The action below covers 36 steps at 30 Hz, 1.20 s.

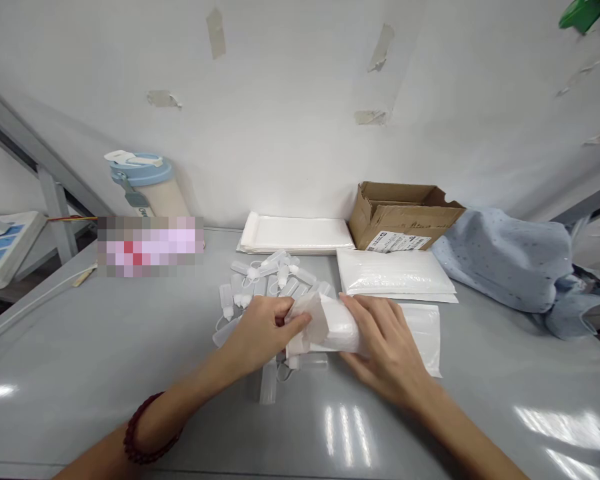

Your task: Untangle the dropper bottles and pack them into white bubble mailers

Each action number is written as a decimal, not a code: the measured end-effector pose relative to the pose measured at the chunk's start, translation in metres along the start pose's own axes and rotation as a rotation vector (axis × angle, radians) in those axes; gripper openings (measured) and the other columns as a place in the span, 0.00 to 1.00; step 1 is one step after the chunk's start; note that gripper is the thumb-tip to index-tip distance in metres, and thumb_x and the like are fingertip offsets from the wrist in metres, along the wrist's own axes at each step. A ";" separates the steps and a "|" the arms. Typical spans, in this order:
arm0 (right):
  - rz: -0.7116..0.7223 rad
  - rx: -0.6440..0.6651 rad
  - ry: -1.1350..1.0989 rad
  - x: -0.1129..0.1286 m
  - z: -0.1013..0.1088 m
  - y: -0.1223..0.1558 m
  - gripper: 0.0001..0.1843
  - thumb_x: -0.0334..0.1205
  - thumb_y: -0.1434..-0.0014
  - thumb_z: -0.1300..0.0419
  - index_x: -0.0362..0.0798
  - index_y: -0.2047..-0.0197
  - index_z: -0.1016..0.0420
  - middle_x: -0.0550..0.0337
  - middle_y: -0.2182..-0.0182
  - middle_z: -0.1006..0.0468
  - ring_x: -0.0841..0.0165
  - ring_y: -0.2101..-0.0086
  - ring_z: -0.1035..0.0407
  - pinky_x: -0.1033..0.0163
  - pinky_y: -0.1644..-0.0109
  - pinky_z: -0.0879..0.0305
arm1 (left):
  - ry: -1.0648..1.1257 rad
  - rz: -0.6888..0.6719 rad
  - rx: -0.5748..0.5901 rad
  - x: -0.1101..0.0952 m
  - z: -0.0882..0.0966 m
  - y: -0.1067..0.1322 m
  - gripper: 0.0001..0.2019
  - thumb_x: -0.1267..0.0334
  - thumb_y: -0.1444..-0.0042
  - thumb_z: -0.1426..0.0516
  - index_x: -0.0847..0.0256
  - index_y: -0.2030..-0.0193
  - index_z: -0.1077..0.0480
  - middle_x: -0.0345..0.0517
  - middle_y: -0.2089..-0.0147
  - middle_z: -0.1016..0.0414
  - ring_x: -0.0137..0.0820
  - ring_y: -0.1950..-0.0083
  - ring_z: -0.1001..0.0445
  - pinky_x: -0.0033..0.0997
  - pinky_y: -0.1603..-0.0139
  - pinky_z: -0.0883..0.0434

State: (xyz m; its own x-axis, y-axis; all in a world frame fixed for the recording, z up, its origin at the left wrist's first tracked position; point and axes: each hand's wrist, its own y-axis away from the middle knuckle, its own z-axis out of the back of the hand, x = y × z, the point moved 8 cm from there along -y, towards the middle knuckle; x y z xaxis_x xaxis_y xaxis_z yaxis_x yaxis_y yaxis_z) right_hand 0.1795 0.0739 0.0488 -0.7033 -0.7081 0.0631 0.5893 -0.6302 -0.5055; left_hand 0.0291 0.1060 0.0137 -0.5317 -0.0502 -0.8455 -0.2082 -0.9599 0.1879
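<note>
A white bubble mailer (343, 323) is between my two hands, its opening turned to the left. My left hand (265, 330) pinches the flap edge of the mailer between thumb and fingers. My right hand (385, 340) is wrapped round the body of the mailer from the right. Several small clear squeeze bottles (260, 287) with white caps lie in a loose heap behind and beside my left hand. Another clear bottle (269, 382) lies on the table in front of the mailer. Whether anything is inside the mailer is hidden.
Flat white mailers (300, 233) are stacked by the wall. Puffier white mailers (390, 272) lie before an open cardboard box (405, 217). A light blue cloth (505, 267) is bunched at the right. At the left stand a blue-lidded bottle (147, 180) and a blurred-out item (150, 247).
</note>
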 end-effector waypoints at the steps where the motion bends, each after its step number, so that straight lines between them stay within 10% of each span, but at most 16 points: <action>1: -0.006 -0.020 0.015 -0.006 0.003 0.000 0.32 0.34 0.47 0.45 0.40 0.39 0.47 0.43 0.56 0.31 0.53 0.56 0.37 0.48 0.54 0.40 | 0.015 0.006 -0.010 0.001 0.005 0.000 0.15 0.54 0.45 0.47 0.62 0.76 0.34 0.35 0.81 0.36 0.24 0.81 0.38 0.22 0.80 0.42; 6: -0.120 -0.108 0.025 -0.043 0.020 0.001 0.32 0.39 0.47 0.45 0.47 0.39 0.45 0.46 0.54 0.31 0.52 0.55 0.35 0.50 0.55 0.39 | -0.068 -0.007 0.029 0.001 0.025 0.001 0.12 0.55 0.45 0.47 0.60 0.67 0.27 0.38 0.77 0.28 0.27 0.77 0.32 0.24 0.77 0.38; 14: -0.177 -0.024 -0.025 -0.056 0.014 0.002 0.29 0.37 0.48 0.44 0.49 0.42 0.42 0.50 0.53 0.30 0.54 0.55 0.35 0.51 0.54 0.40 | -0.554 -0.103 0.208 0.009 -0.001 0.004 0.07 0.65 0.50 0.47 0.60 0.70 0.27 0.36 0.80 0.32 0.29 0.75 0.34 0.26 0.74 0.44; 36: -0.052 0.162 -0.087 -0.016 -0.008 -0.001 0.30 0.31 0.52 0.45 0.40 0.43 0.39 0.45 0.54 0.31 0.55 0.54 0.38 0.50 0.53 0.40 | -0.514 -0.641 -0.123 -0.033 0.014 0.017 0.10 0.66 0.41 0.48 0.60 0.54 0.30 0.46 0.62 0.30 0.33 0.59 0.35 0.32 0.60 0.33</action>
State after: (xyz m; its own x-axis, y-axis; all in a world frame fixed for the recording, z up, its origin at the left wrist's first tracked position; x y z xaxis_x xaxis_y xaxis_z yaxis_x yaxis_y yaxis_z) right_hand 0.1873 0.0882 0.0417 -0.7014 -0.6939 0.1630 0.6145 -0.7045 -0.3549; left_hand 0.0318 0.0954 0.0512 -0.6558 0.6203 -0.4303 -0.5229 -0.7844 -0.3337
